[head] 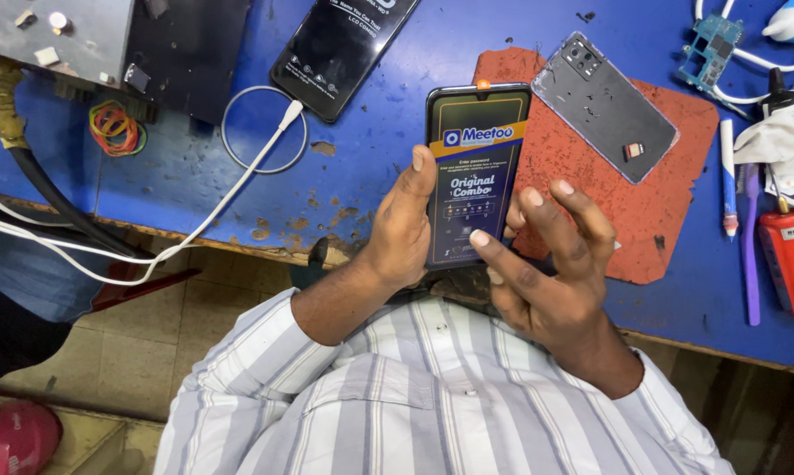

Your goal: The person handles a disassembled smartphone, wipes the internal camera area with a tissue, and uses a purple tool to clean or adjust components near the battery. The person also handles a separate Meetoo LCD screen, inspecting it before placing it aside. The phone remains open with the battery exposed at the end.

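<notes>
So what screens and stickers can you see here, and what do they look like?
Phone screen: held in the left hand, right hand fingertip touching it; tall black rectangle, protective film sticker with orange and blue band.
Second phone screen: top of the blue bench, white cable plugged in; black, white print.
Red tool label: right edge; small, pale.

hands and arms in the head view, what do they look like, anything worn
Both the left hand and the right hand are bare: no gloves, rings or watch in view. Each forearm comes out of a white-and-grey vertically striped shirt sleeve, loosely pushed back above the wrist. Fingernails are short and plain.
</notes>
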